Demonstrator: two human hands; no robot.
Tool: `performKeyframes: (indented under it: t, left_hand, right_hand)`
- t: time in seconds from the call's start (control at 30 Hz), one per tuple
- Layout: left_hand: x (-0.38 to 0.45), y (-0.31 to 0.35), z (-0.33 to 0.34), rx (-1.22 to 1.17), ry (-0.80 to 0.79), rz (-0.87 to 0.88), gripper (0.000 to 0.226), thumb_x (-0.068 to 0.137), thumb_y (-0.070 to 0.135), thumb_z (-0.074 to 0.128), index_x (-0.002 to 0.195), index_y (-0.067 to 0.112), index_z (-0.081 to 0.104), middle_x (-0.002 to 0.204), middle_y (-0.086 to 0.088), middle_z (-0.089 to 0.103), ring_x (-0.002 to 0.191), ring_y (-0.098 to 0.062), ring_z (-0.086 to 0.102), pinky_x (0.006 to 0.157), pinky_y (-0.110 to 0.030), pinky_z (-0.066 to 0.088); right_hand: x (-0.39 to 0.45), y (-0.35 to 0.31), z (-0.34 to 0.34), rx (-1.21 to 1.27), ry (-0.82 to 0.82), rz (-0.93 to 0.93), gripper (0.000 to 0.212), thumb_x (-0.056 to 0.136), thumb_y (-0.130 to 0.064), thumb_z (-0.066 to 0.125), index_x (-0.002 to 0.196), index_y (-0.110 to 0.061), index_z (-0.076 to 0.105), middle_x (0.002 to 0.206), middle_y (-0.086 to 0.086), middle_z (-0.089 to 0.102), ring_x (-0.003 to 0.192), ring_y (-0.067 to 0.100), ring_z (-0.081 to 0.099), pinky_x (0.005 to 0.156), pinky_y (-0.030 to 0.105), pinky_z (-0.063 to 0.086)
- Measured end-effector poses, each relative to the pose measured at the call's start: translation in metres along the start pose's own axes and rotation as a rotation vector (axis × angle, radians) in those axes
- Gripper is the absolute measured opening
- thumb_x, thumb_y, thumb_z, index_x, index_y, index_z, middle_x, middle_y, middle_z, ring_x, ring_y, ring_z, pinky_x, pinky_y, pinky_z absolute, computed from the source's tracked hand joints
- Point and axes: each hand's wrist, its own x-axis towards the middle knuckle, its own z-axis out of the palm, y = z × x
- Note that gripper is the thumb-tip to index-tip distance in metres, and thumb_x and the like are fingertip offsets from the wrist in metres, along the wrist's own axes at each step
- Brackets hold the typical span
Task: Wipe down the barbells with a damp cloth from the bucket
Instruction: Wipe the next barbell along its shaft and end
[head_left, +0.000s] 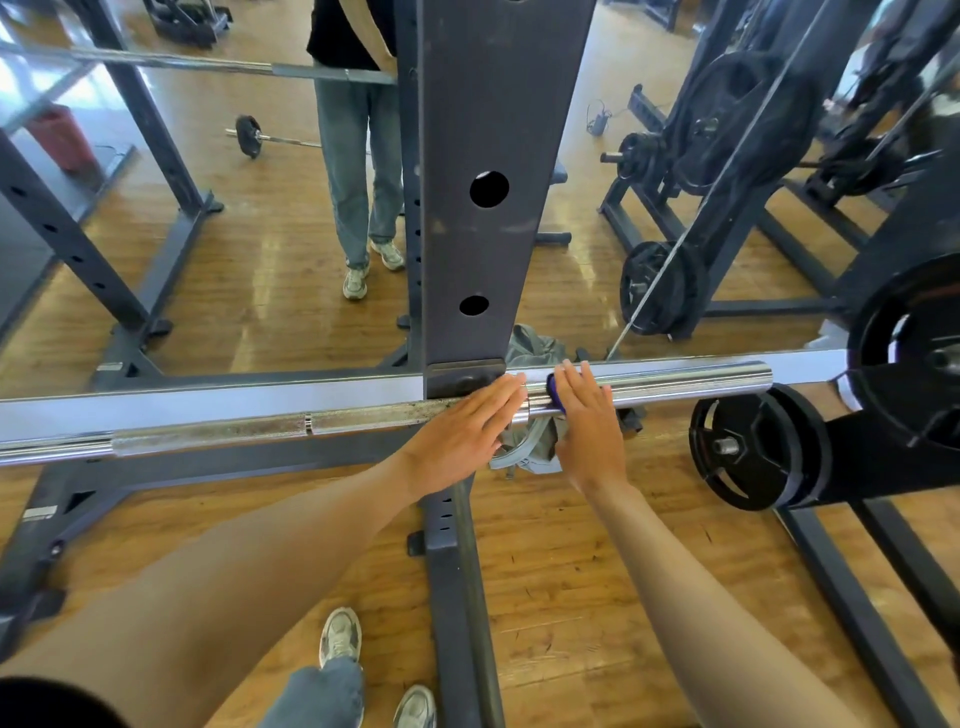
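Wooden gym floor (561, 566) and a mirror lie behind a dark rack upright (493, 182). On it rests the barbell (218, 432), long axis from 9 to 3 o'clock, sleeve end toward 3. Left hand (457, 431) lies flat on it, fingers straight. Just beside, right hand (589, 423) presses a grey cloth (537, 444) onto the sleeve, fingers straight too.

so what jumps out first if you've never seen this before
Two bare forearms reach up the middle to a long barbell lying across the frame on a rack. The left hand rests flat on the bar beside the dark upright post; the right hand presses a blue cloth onto the shiny sleeve. Black weight plates crowd the right side.
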Motion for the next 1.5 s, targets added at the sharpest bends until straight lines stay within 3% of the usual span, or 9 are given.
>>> performKeyframes:
  t: [0.13,0.37,0.63,0.73,0.9,1.07,1.17,1.33,1.5]
  left_hand:
    - [-0.003,-0.002,0.01,0.056,-0.055,0.071,0.075,0.106,0.012,0.053,0.158,-0.008,0.003,0.168,-0.025,0.006,0.157,-0.037,0.003,0.125,-0.046,0.024]
    - [-0.004,0.001,0.01,0.042,0.02,0.058,0.083,0.097,0.001,0.063,0.161,0.0,0.009,0.169,-0.017,0.013,0.157,-0.031,0.01,0.127,-0.043,0.018]
    - [-0.005,-0.005,-0.014,-0.205,0.018,0.24,0.077,0.068,-0.008,0.083,0.14,0.008,0.06,0.143,-0.006,0.059,0.132,-0.021,0.056,0.11,-0.033,0.047]
    - [-0.002,-0.006,-0.008,-0.269,0.018,0.163,0.082,0.086,-0.011,0.067,0.158,0.009,0.034,0.161,-0.009,0.035,0.147,-0.022,0.037,0.119,-0.036,0.037]
    - [0.007,-0.001,-0.002,-0.046,0.002,0.049,0.066,0.1,0.007,0.035,0.16,-0.004,0.008,0.168,-0.022,0.009,0.157,-0.034,0.006,0.128,-0.045,0.013]
    - [0.004,0.0,-0.001,0.017,0.026,0.065,0.067,0.093,0.0,0.024,0.16,-0.002,0.016,0.168,-0.02,0.017,0.156,-0.033,0.01,0.123,-0.042,0.002]
    - [0.003,0.001,0.003,-0.071,0.05,0.086,0.065,0.094,-0.007,0.016,0.159,-0.002,0.022,0.166,-0.019,0.022,0.156,-0.032,0.016,0.126,-0.042,0.017]
    - [0.0,-0.007,-0.004,-0.205,0.022,0.222,0.08,0.081,-0.011,0.071,0.154,0.005,0.042,0.159,-0.008,0.041,0.147,-0.024,0.037,0.121,-0.037,0.035]
    - [0.007,-0.01,-0.009,-0.072,0.012,0.116,0.079,0.092,0.009,0.059,0.161,0.004,0.021,0.167,-0.013,0.022,0.154,-0.027,0.019,0.128,-0.037,0.001]
  right_hand:
    - [0.001,-0.007,0.001,0.02,-0.01,0.053,0.091,0.082,0.018,0.061,0.16,-0.012,0.024,0.168,0.001,0.02,0.157,0.018,0.001,0.127,0.037,-0.002]
    - [0.004,0.006,-0.012,0.023,-0.047,0.013,0.086,0.086,0.017,0.059,0.16,-0.012,0.025,0.167,0.001,0.022,0.157,0.018,0.005,0.126,0.035,0.0]
    - [-0.003,0.004,-0.007,-0.046,-0.077,-0.12,0.089,0.084,0.014,0.062,0.16,-0.015,0.026,0.167,-0.002,0.02,0.157,0.016,0.005,0.127,0.04,0.002]
    - [0.001,0.009,-0.01,-0.087,0.023,0.096,0.085,0.084,0.015,0.064,0.158,-0.009,0.029,0.166,0.005,0.025,0.156,0.023,0.009,0.127,0.044,0.002]
    - [0.0,-0.008,0.002,0.007,-0.076,-0.155,0.085,0.085,0.01,0.067,0.158,-0.015,0.033,0.165,-0.002,0.028,0.156,0.018,0.01,0.124,0.034,-0.004]
    - [0.01,-0.008,0.005,-0.004,0.045,0.064,0.084,0.08,0.018,0.063,0.155,-0.009,0.038,0.161,0.006,0.036,0.156,0.024,0.013,0.127,0.042,0.002]
    - [0.005,-0.009,0.006,0.061,0.009,0.022,0.084,0.082,0.018,0.061,0.156,-0.009,0.034,0.163,0.004,0.032,0.156,0.022,0.009,0.126,0.037,-0.003]
    - [-0.007,-0.003,-0.005,0.115,0.008,0.001,0.081,0.085,0.018,0.061,0.156,-0.01,0.035,0.163,0.002,0.032,0.156,0.02,0.013,0.127,0.038,0.001]
    - [-0.003,-0.011,0.008,0.097,0.021,-0.001,0.085,0.086,0.017,0.061,0.159,-0.01,0.027,0.167,0.003,0.022,0.156,0.017,0.003,0.128,0.039,0.002]
